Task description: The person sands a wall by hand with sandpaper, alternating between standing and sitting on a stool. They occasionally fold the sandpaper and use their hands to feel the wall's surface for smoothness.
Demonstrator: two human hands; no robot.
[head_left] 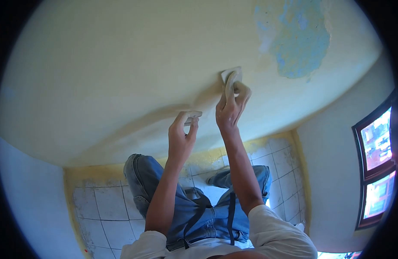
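My right hand [231,108] presses a flat putty knife [230,77] against the pale yellow wall [121,73], its blade spread on the surface. A little lower and to the left, my left hand [181,138] grips a second, smaller scraper [191,115] with light filler on it, held just off the wall. Both arms reach forward from white sleeves. Above and right of the blade, a patch of blue old paint [300,43] shows through the yellow coat.
I am in blue jeans [199,211], crouched over a white tiled floor [104,207] stained yellow along the wall base. A side wall at right has a dark-framed window [378,159]. A grey wall edge stands at far left.
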